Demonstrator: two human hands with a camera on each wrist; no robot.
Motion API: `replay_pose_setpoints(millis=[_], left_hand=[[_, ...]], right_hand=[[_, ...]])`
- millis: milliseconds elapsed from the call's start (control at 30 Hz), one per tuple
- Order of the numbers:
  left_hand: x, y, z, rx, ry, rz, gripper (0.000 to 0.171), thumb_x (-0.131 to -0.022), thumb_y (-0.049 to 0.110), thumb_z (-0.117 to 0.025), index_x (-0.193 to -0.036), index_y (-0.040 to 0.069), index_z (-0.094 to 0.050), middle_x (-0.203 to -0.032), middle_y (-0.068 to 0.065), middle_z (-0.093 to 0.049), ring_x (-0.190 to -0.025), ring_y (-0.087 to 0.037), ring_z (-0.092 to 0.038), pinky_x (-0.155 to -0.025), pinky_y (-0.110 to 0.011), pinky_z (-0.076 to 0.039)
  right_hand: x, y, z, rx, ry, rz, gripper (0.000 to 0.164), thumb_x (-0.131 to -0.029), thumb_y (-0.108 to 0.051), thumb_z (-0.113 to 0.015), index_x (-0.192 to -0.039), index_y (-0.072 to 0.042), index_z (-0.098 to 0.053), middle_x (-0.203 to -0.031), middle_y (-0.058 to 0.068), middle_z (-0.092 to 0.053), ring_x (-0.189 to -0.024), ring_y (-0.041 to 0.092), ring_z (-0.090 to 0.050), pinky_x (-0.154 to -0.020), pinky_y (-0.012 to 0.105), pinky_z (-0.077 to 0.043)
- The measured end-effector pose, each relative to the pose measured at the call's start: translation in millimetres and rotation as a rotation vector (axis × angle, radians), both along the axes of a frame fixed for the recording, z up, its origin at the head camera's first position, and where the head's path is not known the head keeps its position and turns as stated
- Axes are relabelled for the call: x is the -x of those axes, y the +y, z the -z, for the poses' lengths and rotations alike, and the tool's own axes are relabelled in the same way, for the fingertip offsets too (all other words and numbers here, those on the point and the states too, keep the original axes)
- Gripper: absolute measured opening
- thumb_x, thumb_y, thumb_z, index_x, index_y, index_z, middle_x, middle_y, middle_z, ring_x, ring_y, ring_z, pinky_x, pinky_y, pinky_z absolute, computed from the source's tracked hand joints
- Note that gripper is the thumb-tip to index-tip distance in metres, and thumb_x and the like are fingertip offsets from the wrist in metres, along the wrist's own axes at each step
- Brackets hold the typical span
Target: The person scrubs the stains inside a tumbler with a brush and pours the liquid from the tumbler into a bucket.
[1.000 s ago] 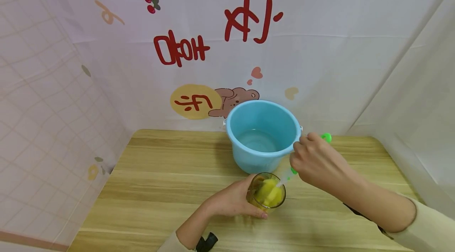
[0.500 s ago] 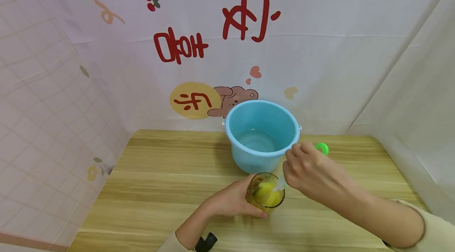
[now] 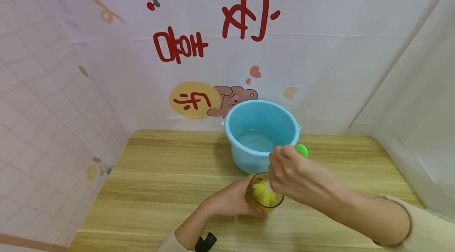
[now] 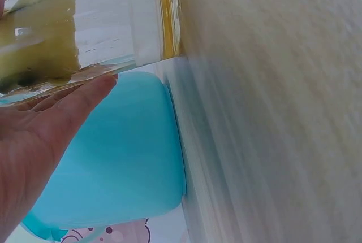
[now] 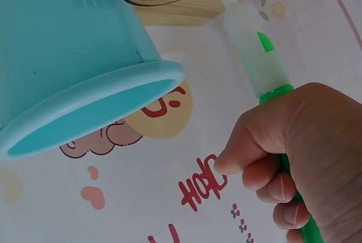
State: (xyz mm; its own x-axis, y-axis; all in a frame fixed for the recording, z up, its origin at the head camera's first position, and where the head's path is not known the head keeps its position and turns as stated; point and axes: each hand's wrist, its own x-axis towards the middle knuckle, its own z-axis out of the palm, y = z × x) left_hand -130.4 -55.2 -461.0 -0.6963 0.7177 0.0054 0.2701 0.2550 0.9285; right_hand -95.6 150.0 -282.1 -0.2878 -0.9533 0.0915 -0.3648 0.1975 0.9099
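A clear glass with an amber tint stands on the table in the head view. My left hand holds it from the left, thumb in front and fingers behind. Inside sits a yellow sponge head, the end of a sponge brush with a translucent white shaft and green handle. My right hand grips that handle, fingers curled round it, just right of the glass rim. The handle's green ring end sticks out beyond the hand. Part of the glass rim and shaft is hidden behind the right hand.
Right behind the glass is a light blue bucket with what looks like shallow water in its bottom. The wooden table ends against a white printed cloth at the back. A black object shows by the left wrist.
My right hand has moved left and slightly down, bringing the brush more upright over the glass. The sponge has shifted inside the glass. My left hand has stayed almost still.
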Motion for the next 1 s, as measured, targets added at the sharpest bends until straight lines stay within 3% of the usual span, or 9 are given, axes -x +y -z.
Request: replay_pose_setpoints(millis=[200, 500, 767, 1000], left_hand=[[0.9, -5, -3.0, 0.024, 0.029, 0.012, 0.091, -0.081, 0.034, -0.094, -0.154, 0.029, -0.038, -0.137, 0.015, -0.057, -0.123, -0.002, -0.055, -0.110, -0.026, -0.044], [1.9, -10, -6.3, 0.009, -0.055, 0.018, 0.086, -0.082, 0.033, -0.093, -0.151, 0.027, -0.041, -0.130, 0.015, -0.060, -0.117, -0.003, -0.059, -0.107, -0.025, -0.045], [3.9, -12, -10.4, 0.026, -0.077, 0.027, 0.091, -0.083, 0.032, -0.092, -0.155, 0.021, -0.039, -0.135, 0.014, -0.057, -0.123, -0.002, -0.055, -0.111, -0.026, -0.043], [4.8, -13, -11.5, -0.017, -0.061, 0.062, 0.088, -0.084, 0.029, -0.092, -0.154, 0.025, -0.039, -0.137, 0.013, -0.055, -0.127, -0.004, -0.053, -0.114, -0.028, -0.040]], right_hand=[[7.4, -16, -4.5, -0.058, 0.041, 0.019, 0.039, -0.068, -0.005, -0.066, -0.061, -0.004, -0.027, -0.058, 0.007, -0.027, -0.060, 0.018, -0.026, -0.066, 0.030, -0.024], [26.3, -32, -8.8, -0.115, 0.054, 0.074, 0.033, -0.071, -0.010, -0.068, -0.059, -0.012, -0.038, -0.058, 0.004, -0.028, -0.060, 0.018, -0.028, -0.068, 0.032, -0.026], [48.8, -28, -9.6, -0.113, -0.043, 0.136, 0.035, -0.075, -0.007, -0.068, -0.060, -0.016, -0.038, -0.057, 0.005, -0.033, -0.059, 0.021, -0.029, -0.067, 0.033, -0.026], [63.4, -13, -5.5, -0.065, -0.117, 0.177, 0.043, -0.074, 0.000, -0.065, -0.056, -0.016, -0.029, -0.055, 0.002, -0.026, -0.057, 0.019, -0.027, -0.064, 0.031, -0.025]])
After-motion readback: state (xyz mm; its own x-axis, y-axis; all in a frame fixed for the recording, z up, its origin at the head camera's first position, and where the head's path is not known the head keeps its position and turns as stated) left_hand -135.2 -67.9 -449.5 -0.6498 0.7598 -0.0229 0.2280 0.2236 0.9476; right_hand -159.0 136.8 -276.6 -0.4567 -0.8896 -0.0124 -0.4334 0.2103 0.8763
